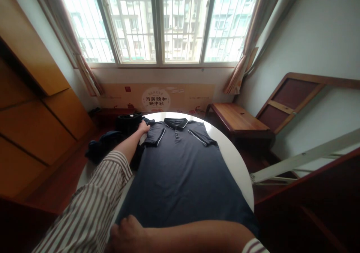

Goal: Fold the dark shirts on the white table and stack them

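A dark blue-grey polo shirt (182, 170) lies spread face up, its collar at the far side and both short sleeves folded inward over the chest. White piping edges the collar and cuffs. My left hand (144, 126) is stretched forward to the shirt's far left shoulder, fingers closed on the cloth there. Near me, my right hand (128, 233) reaches across to the left and grips the shirt at its lower left corner, fingers curled; the fingertips are hidden. My right forearm covers part of the hem.
The shirt rests on a round white table (239, 163). Dark clothes (105, 144) are heaped at its left edge. A wooden bench (239, 116) stands beyond the right side, near a folded wooden panel (292, 95). Orange cabinets (36, 122) line the left, and a barred window is ahead.
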